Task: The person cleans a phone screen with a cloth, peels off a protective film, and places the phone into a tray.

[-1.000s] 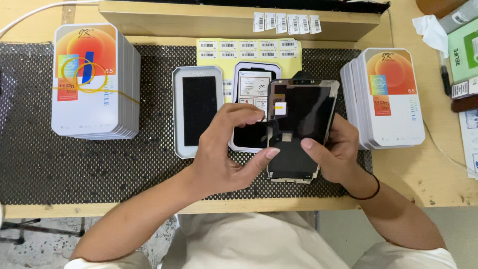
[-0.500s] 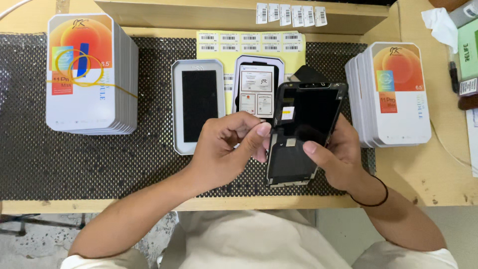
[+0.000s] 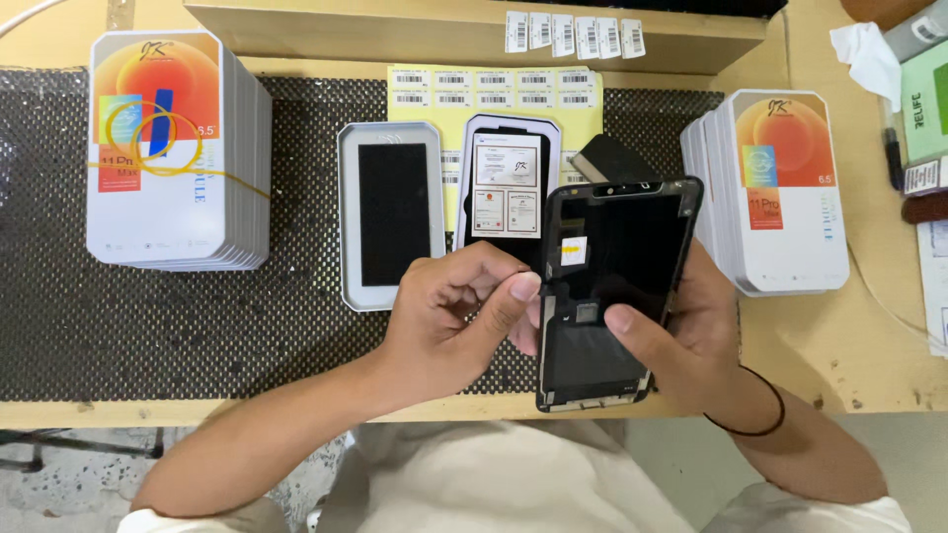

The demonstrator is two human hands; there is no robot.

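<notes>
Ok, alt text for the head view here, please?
Two bare hands hold a black phone screen panel above a dark mesh mat: right hand gripping it, left hand pinching at its edge. Stacks of white boxes flank the mat.

bright, even overhead light | soft shadows | sharp (edges perhaps slightly bowed)

You have open mesh mat point(image 3: 197, 326) near-left of your left hand point(image 3: 449, 316). Farther off, the white tray point(image 3: 390, 212) and left box stack point(image 3: 173, 148) block; the right box stack point(image 3: 780, 192) crowds your right hand point(image 3: 681, 336).
</notes>
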